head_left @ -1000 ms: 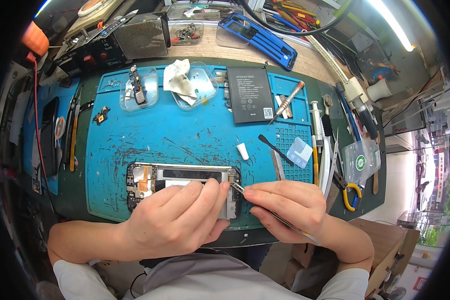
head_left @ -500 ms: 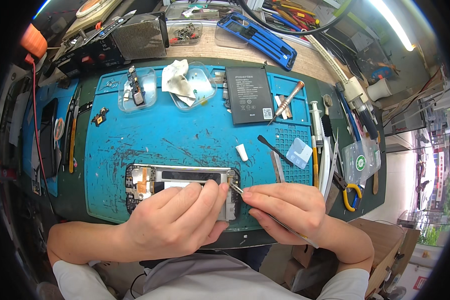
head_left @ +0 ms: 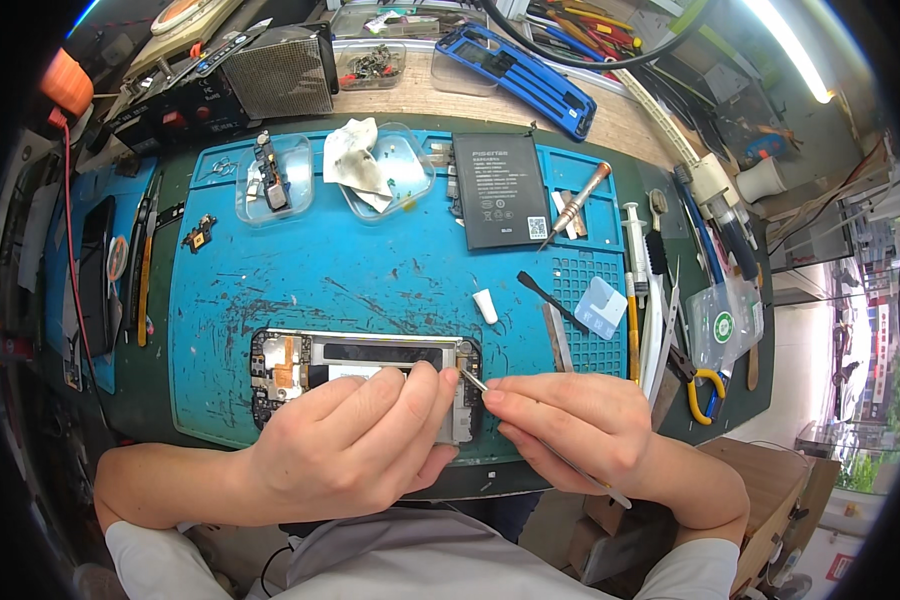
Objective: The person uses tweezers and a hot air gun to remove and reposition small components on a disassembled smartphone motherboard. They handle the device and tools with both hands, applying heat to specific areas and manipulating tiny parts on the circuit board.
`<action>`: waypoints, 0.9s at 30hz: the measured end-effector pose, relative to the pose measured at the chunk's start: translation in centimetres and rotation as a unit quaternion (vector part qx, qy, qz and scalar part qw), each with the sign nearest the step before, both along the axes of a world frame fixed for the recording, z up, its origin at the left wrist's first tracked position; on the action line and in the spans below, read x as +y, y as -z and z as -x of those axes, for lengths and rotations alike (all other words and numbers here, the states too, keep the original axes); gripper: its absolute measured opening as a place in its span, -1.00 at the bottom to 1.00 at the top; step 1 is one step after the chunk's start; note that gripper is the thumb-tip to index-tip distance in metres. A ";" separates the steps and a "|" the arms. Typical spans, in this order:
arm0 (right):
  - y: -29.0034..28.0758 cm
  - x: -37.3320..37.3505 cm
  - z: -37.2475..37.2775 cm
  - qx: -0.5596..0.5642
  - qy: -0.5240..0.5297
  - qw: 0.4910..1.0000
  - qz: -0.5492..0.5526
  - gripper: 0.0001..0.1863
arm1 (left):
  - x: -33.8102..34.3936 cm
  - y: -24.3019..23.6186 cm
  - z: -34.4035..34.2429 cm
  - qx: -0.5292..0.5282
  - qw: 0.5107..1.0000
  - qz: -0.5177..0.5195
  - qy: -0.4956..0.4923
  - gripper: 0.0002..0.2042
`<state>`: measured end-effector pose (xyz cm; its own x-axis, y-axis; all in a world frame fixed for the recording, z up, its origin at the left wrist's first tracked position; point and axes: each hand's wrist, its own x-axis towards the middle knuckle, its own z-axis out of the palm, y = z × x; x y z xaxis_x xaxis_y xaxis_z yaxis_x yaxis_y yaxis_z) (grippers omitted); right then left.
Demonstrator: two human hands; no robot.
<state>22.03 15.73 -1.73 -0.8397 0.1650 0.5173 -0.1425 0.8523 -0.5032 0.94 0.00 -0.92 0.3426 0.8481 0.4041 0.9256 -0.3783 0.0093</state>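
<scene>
An opened phone frame (head_left: pixel 285 365) lies horizontally on the blue mat (head_left: pixel 360 280), its middle partly covered by my left hand (head_left: pixel 355 435). That hand is closed, fingertips at the frame's right end; whatever they grip is hidden. My right hand (head_left: pixel 580 430) grips slim metal tweezers (head_left: pixel 475 382) slanting from beneath it to the frame's right end, beside my left fingertips. A small white cap (head_left: pixel 485 305) sits above the frame, near a black spudger (head_left: pixel 550 298) and a pale blue square piece (head_left: pixel 600 308).
Beyond them lie a black battery (head_left: pixel 500 195), screwdriver (head_left: pixel 575 208) and two clear trays (head_left: pixel 405 200) of parts and paper. Brushes, a syringe (head_left: pixel 632 250) and yellow-handled pliers (head_left: pixel 708 395) line the right. A dark phone (head_left: pixel 95 260) rests left; a black boxy device (head_left: pixel 170 105) stands back left.
The rear end of the tweezers in my right hand has dropped slightly toward me, with that hand shifting a little. My left hand has stayed almost still at the frame.
</scene>
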 end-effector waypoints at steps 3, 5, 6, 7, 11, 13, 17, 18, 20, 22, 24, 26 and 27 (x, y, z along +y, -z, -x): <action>-0.1 0.0 0.0 -0.006 0.000 1.000 -0.002 -0.65 | 0.0 0.0 0.0 0.002 1.000 0.000 -0.001 -0.56; -0.2 -0.1 -0.2 -0.022 -0.003 1.000 0.002 -0.67 | 0.0 0.0 0.0 0.002 1.000 0.000 -0.002 -0.56; -0.2 -0.1 -0.2 -0.021 -0.002 1.000 0.000 -0.66 | 0.0 0.0 0.0 0.003 1.000 0.000 -0.002 -0.57; -0.2 -0.1 -0.3 -0.019 -0.001 1.000 -0.002 -0.66 | 0.0 0.0 0.0 0.004 1.000 0.000 -0.002 -0.57; 0.0 -0.2 -0.2 -0.012 0.002 1.000 -0.006 -0.67 | 0.0 0.1 0.0 0.004 1.000 -0.002 -0.001 -0.56; 0.0 -0.2 -0.2 -0.010 0.004 1.000 -0.008 -0.67 | 0.0 0.0 0.0 0.005 1.000 -0.002 0.000 -0.56; -0.1 -0.3 -0.1 -0.014 0.006 1.000 -0.015 -0.67 | 0.0 0.2 0.0 0.017 1.000 -0.007 -0.001 -0.54; -0.1 -0.3 -0.2 -0.015 0.006 1.000 -0.016 -0.67 | 0.0 0.3 0.0 0.017 1.000 -0.008 -0.001 -0.54; 0.0 -0.3 -0.2 -0.015 0.007 1.000 -0.018 -0.67 | 0.0 0.3 0.0 0.015 1.000 -0.008 -0.001 -0.54; 0.0 -0.3 -0.2 -0.012 0.009 1.000 -0.021 -0.67 | 0.0 0.2 0.0 0.014 1.000 -0.007 -0.001 -0.54; 0.0 -0.4 -0.2 -0.009 0.009 1.000 -0.024 -0.66 | 0.0 0.3 0.0 0.014 1.000 -0.008 -0.001 -0.54; 0.0 -0.4 -0.2 -0.007 0.009 1.000 -0.026 -0.65 | 0.1 0.2 0.0 0.015 1.000 -0.008 0.000 -0.54; 0.0 -0.3 -0.2 -0.007 0.009 1.000 -0.026 -0.65 | 0.1 0.2 0.1 0.016 1.000 -0.007 0.000 -0.54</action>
